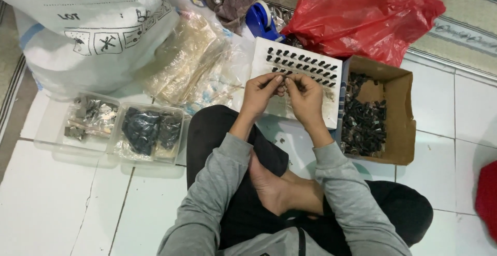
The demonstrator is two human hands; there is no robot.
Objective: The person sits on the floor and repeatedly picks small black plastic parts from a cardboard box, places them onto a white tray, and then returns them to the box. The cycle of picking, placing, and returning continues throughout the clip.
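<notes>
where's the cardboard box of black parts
In the head view, the cardboard box sits right of the white board, just below the red bag.

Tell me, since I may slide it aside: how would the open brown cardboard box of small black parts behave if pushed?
The brown cardboard box would probably slide easily on the smooth white floor tiles. Its thin walls look bendable, and its loose small black parts would likely shift.

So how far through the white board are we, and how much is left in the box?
Done: roughly three rows of small black parts sit along the top of the white board. In hand: the left hand and right hand pinch a small dark piece between them over the board. Left: the board's lower part is bare, and the cardboard box holds a heap of black parts.
</notes>
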